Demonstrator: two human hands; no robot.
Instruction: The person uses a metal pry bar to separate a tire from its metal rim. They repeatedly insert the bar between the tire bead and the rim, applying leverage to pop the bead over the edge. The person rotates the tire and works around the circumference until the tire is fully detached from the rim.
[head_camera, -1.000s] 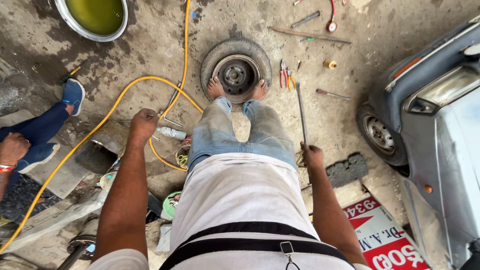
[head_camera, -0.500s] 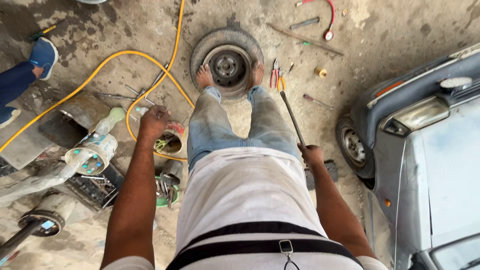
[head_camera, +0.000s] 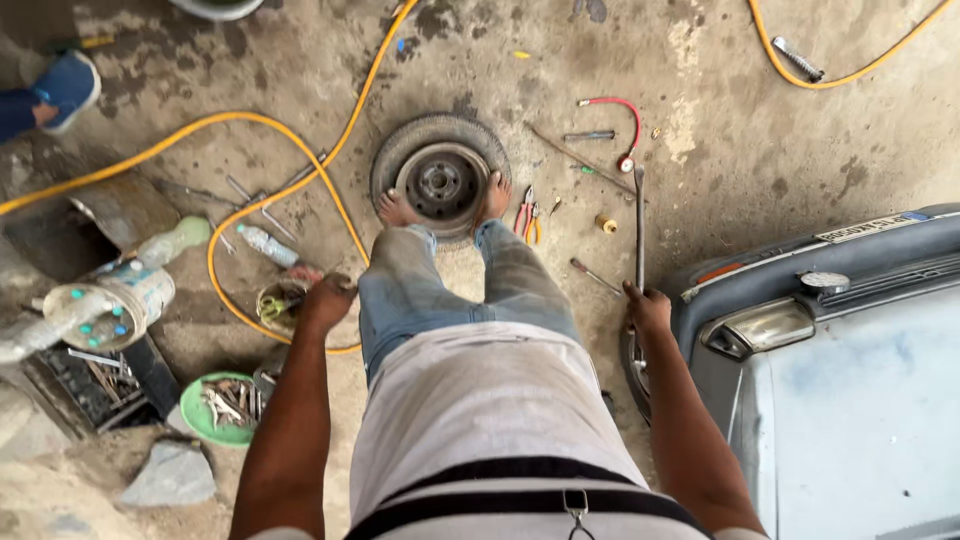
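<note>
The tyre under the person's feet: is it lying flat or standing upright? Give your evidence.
Lying flat. The tyre shows its round face and steel rim upward on the concrete floor, with both bare feet on its near edge.

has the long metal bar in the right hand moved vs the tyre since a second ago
Yes. The long metal bar in the right hand now stands farther right of the small black tyre, clear of the foot.
</note>
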